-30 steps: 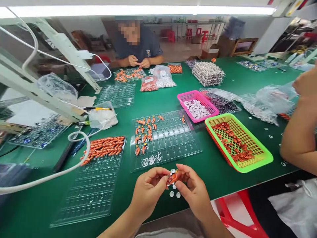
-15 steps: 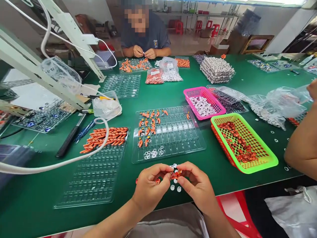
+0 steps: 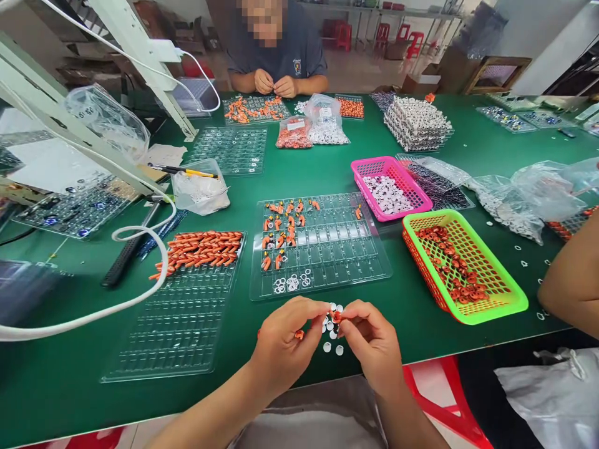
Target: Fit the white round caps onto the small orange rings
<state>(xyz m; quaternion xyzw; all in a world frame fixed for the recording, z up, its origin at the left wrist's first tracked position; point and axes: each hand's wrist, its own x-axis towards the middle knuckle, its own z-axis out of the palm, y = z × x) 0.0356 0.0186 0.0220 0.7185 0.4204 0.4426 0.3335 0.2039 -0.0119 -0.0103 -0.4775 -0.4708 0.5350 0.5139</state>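
Close to the table's front edge, my left hand (image 3: 287, 340) and my right hand (image 3: 373, 340) meet fingertip to fingertip. Between them is a small orange plastic part (image 3: 336, 317), pinched from both sides; its exact kind is too small to tell. Another orange piece (image 3: 299, 335) shows by the fingers of my left hand. Several small white discs (image 3: 327, 347) lie on the green table below and behind my fingertips. Just beyond my hands rests a clear blister tray (image 3: 341, 252) with orange and black figure parts and white rings in its pockets.
At right stand a green basket (image 3: 512, 305) of orange parts and a pink basket (image 3: 423, 201) of white pieces. Left are a tray of orange parts (image 3: 201, 252), a hammer (image 3: 124, 259) and a looping white cable (image 3: 93, 312). Across sits a co-worker (image 3: 276, 56); another person's arm (image 3: 571, 274) is at right.
My fingers have shifted around the orange part, which now sits turned between my fingertips. The whole view has tilted slightly. The white cable's loop appears farther left.
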